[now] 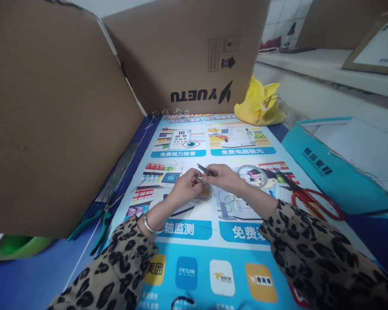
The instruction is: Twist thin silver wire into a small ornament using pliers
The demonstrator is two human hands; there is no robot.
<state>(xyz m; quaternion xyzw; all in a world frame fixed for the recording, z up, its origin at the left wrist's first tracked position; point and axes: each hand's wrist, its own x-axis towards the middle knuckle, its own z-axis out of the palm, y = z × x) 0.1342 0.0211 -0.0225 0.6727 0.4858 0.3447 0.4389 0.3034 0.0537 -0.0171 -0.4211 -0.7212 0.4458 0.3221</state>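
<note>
My left hand point(188, 188) is closed in a pinch over the middle of the printed sheet, holding a thin wire whose ends are hard to see. Close against it, my right hand point(224, 177) grips a small dark pointed tool point(205, 169), its tip directed up and left. The fingertips of both hands nearly touch. Just below them a thin, clear-looking loop point(206, 194) shows against the sheet. Faint strands lie around the hands. A coil of wire point(252, 175) rests to the right of my right hand.
Green-handled pliers point(97, 226) and a bundle of grey wires point(118, 174) lie at left. Red-handled scissors point(317, 202) and a turquoise box point(336, 168) are at right. A yellow bag point(260, 105) stands at back. Large cardboard panels point(187, 51) wall the back and left.
</note>
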